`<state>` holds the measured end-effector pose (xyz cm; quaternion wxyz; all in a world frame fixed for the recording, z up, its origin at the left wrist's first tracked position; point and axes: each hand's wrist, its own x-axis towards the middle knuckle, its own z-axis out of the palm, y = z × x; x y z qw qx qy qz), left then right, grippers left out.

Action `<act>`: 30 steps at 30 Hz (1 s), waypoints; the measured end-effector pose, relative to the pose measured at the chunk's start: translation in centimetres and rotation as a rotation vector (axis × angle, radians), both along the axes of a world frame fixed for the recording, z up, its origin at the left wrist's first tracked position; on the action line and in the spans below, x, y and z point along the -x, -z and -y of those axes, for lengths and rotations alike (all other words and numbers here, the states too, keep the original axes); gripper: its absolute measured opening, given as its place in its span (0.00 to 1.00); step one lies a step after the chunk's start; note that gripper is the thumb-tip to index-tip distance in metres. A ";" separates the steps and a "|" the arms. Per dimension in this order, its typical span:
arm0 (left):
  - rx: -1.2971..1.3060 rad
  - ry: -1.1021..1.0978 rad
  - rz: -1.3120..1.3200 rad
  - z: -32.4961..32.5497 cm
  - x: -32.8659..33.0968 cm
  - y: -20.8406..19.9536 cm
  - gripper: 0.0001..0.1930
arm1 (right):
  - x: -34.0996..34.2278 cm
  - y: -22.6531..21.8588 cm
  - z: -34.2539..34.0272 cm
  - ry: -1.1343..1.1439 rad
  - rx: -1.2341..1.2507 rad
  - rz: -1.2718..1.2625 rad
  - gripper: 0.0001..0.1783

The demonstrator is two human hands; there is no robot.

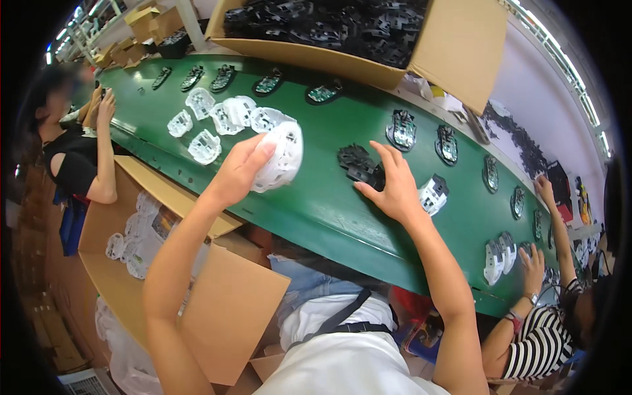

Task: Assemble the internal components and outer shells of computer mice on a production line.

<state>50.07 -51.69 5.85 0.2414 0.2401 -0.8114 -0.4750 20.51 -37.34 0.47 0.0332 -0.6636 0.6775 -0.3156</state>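
My left hand (238, 170) grips a white plastic mouse shell (284, 157), thumb on its near side, held above the green bench (316, 178). Several more white shells (227, 117) lie just beyond it. With thumb and fingers spread, my right hand (396, 187) reaches over the bench beside a small heap of black plastic parts (355, 161). Whether its fingertips touch the heap, I cannot tell. To the right of that hand rests a white shell with black parts in it (434, 193).
Black mouse bases with green circuit boards (401, 130) form a row along the far side. Behind stands a carton of black parts (329, 49). An open carton with white shells (141, 230) is at my left. Co-workers sit left (82, 158) and right (536, 336), hands over the bench.
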 end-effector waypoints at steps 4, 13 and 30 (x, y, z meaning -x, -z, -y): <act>-0.682 0.157 -0.293 -2.2 5.3 -0.1 0.29 | 0.2 -1.2 -3.8 0.094 -0.136 -0.104 0.42; -0.703 0.162 -0.159 -4.9 9.0 3.4 0.24 | 2.3 -0.6 -4.5 0.076 0.039 -0.063 0.16; -0.234 0.348 0.342 -3.6 5.0 -0.5 0.33 | -2.0 -4.4 -4.3 -0.353 -0.153 1.074 0.20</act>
